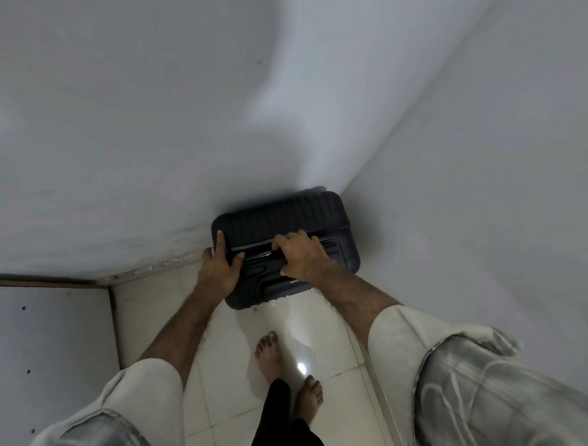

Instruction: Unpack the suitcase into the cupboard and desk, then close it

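A black ribbed hard-shell suitcase (285, 216) stands upright and closed on the tiled floor, pushed into the corner where two white walls meet. My left hand (221, 268) grips its top left corner, thumb over the upper face and fingers wrapped round the side. My right hand (300, 252) lies across the middle of the top, fingers curled over the carry-handle area. The handle itself is hidden under that hand.
A white wall (149, 127) runs behind the suitcase and another white wall (484, 182) closes the right side. A pale panel (50, 348) with small holes stands at the lower left. My bare feet (270, 353) are on glossy white tiles just behind the case.
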